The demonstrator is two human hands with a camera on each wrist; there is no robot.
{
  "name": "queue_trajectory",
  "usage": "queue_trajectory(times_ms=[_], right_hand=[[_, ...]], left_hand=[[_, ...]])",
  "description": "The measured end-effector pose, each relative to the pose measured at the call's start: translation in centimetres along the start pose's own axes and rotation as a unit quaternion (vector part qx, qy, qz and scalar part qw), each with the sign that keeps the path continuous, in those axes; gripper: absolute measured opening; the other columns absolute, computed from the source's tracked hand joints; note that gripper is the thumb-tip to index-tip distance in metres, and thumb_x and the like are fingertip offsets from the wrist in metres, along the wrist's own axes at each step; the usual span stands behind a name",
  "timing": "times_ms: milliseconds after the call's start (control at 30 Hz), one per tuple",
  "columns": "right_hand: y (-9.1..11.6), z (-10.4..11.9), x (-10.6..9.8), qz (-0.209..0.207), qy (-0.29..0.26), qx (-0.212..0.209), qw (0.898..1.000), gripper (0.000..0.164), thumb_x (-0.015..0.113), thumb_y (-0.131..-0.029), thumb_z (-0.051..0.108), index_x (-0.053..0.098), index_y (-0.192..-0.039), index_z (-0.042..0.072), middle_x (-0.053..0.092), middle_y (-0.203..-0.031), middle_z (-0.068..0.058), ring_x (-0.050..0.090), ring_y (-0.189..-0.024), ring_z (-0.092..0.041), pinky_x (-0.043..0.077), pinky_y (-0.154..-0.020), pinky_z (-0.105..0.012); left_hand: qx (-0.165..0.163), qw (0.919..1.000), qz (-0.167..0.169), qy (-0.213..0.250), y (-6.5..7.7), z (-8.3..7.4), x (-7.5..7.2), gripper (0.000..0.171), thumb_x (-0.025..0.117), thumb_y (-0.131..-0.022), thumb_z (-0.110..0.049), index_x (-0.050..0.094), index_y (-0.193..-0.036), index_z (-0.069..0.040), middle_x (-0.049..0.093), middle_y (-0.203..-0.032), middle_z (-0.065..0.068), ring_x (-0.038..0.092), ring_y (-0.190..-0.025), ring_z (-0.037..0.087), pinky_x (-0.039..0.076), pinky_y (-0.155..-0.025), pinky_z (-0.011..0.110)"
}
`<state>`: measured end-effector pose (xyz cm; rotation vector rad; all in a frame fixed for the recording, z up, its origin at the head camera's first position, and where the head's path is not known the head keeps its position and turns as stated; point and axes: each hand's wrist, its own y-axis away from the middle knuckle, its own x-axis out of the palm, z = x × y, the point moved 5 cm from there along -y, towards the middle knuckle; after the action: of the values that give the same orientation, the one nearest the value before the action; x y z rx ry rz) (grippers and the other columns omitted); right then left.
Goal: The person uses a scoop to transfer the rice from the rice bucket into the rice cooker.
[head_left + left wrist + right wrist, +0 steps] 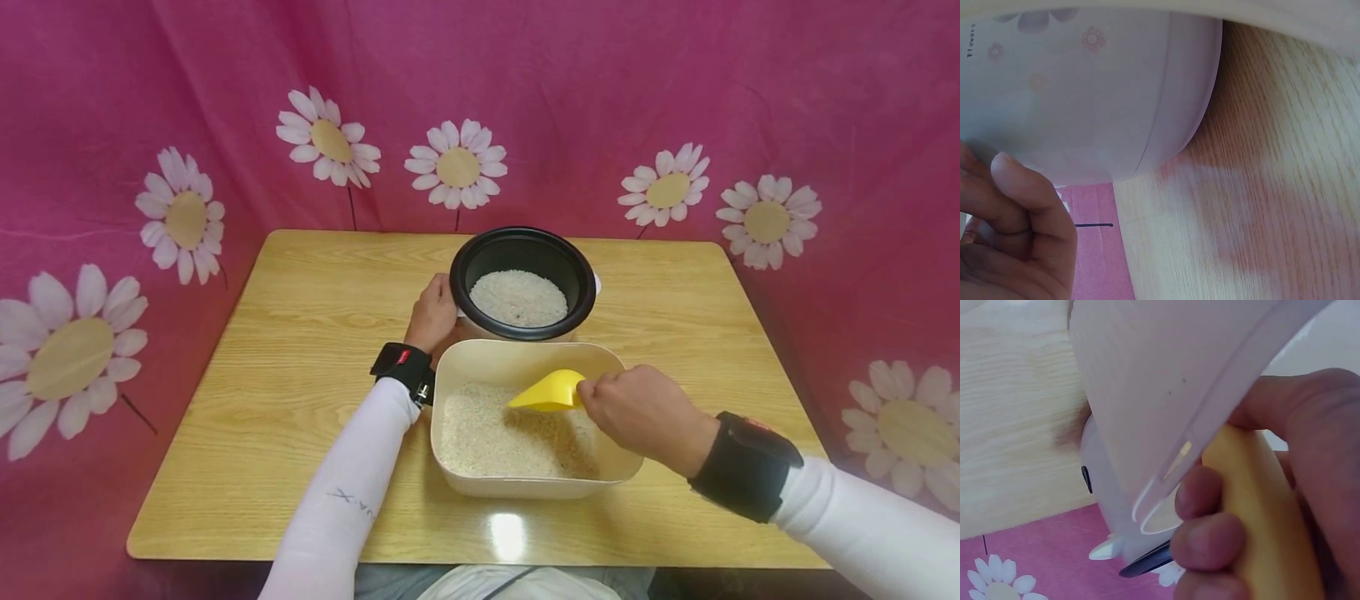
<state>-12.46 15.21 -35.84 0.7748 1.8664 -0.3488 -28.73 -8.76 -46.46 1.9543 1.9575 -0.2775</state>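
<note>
My right hand grips the handle of a yellow scoop, its fingers curled round it in the right wrist view. The scoop is tilted over a cream plastic tub, its tip pointing left just above the loose rice inside. At the left side of a rice cooker, my left hand holds on by the side, fingers bent and thumb close against the pale body. White rice covers the bottom of the cooker's black inner pot, which has no lid.
The tub stands in front of the cooker on a wooden table, near its front edge. A white handle juts from the cooker's right side. Pink cloth with large daisies surrounds the table's back and sides.
</note>
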Motion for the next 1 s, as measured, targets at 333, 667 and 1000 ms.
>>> queue_trajectory(times_ms=[333, 667, 1000], right_hand=[[-1.0, 1.0, 0.3, -0.01, 0.037, 0.013, 0.999, 0.02, 0.084, -0.081, 0.01, 0.065, -0.08, 0.012, 0.048, -0.058, 0.001, 0.039, -0.049, -0.013, 0.046, -0.045, -0.027], [-1.1, 0.3, -0.5, 0.05, 0.025, 0.023, 0.998, 0.026, 0.09, -0.079, 0.016, 0.065, -0.083, 0.01, 0.049, -0.059, -0.001, 0.042, -0.048, -0.016, 0.049, -0.047, -0.027], [-1.3, 0.5, -0.1, 0.082, 0.046, 0.033, 0.995, 0.028, 0.091, -0.076, 0.012, 0.063, -0.076, 0.011, 0.053, -0.06, 0.0, 0.046, -0.051, -0.015, 0.054, -0.05, -0.028]], left_hand=[[-0.006, 1.0, 0.001, 0.002, 0.0, 0.2, 0.1, 0.044, 0.027, -0.113, -0.04, 0.053, -0.138, -0.015, 0.061, -0.108, 0.014, 0.058, -0.09, 0.026, 0.043, -0.075, 0.031], [0.009, 0.9999, -0.008, -0.007, -0.1, -0.2, 0.0, 0.044, 0.027, -0.113, -0.039, 0.054, -0.136, -0.013, 0.062, -0.109, 0.016, 0.06, -0.098, 0.031, 0.046, -0.085, 0.04], [0.003, 1.0, -0.003, -0.005, 0.0, 0.1, -0.1, 0.044, 0.026, -0.114, -0.039, 0.053, -0.138, -0.015, 0.06, -0.104, 0.015, 0.058, -0.086, 0.027, 0.044, -0.073, 0.031]])
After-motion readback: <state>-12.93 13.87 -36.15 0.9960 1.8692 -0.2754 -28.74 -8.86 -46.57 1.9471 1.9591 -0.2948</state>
